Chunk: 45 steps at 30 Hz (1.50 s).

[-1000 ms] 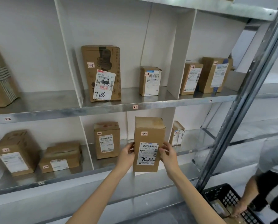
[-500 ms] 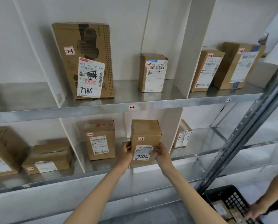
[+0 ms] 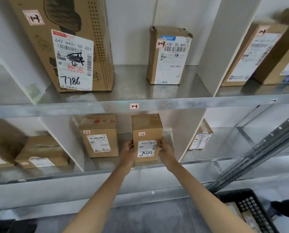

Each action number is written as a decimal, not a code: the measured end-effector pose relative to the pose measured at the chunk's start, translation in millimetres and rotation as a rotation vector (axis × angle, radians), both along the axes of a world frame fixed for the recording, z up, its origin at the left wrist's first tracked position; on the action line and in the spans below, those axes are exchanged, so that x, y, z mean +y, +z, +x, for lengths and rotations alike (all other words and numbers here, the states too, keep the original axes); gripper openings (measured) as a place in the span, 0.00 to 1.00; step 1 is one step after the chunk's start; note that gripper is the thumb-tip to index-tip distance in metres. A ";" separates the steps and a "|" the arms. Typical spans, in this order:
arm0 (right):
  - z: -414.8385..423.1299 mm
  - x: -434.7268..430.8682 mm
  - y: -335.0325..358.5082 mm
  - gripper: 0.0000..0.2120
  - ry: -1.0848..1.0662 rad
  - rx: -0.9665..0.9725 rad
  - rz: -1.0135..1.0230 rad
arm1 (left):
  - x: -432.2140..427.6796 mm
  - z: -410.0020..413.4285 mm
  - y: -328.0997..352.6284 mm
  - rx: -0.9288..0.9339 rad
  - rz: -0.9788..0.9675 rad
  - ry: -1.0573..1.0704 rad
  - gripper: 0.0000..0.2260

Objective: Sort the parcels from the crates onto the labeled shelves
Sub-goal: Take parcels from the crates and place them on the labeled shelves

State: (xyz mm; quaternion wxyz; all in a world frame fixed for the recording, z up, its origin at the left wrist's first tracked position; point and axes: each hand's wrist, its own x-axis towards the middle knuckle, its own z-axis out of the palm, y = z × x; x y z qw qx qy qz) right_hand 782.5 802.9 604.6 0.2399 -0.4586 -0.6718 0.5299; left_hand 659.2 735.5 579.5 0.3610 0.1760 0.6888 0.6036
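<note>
An upright brown parcel (image 3: pixel 146 137), tagged 2-3 and marked 7022 by hand, stands in the lower shelf's middle bay, its base on the metal shelf (image 3: pixel 105 167). My left hand (image 3: pixel 127 153) grips its left side and my right hand (image 3: pixel 165 151) grips its right side. Another 2-3 parcel (image 3: pixel 100 137) stands just to its left in the same bay. At the bottom right a black crate (image 3: pixel 251 209) shows parcels inside.
The upper shelf (image 3: pixel 157 103), labeled 1-3, carries a tall box marked 7786 (image 3: pixel 69 44) and a smaller box (image 3: pixel 169 54). White dividers (image 3: pixel 190 132) wall each bay. More parcels (image 3: pixel 39 152) lie at lower left. A grey upright post (image 3: pixel 261 152) slants at right. Another person's dark sleeve (image 3: pixel 286 207) reaches over the crate.
Both hands have pushed the 7022 parcel deeper into the lower middle bay and set it down on the shelf. The camera has moved closer to the shelves.
</note>
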 end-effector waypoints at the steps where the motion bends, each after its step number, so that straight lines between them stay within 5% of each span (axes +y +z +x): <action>1: -0.3 2.1 -0.5 0.20 0.006 -0.017 0.015 | 1.9 -0.3 -1.5 0.006 0.004 0.002 0.12; 26: -16.7 41.5 -21.5 0.30 0.105 -0.132 0.066 | 40.9 -13.4 -21.9 -0.013 0.007 0.001 0.10; 31: -20.2 45.2 -22.0 0.25 0.108 -0.162 -0.009 | 34.5 -8.4 -13.3 0.120 -0.051 -0.053 0.18; 39: -10.8 28.2 -5.9 0.35 0.047 -0.243 0.061 | 10.6 -6.3 4.5 0.305 -0.028 -0.056 0.35; 45: -6.2 -7.4 21.1 0.29 -0.059 -0.113 0.162 | -19.4 -10.4 40.1 0.412 0.047 -0.070 0.28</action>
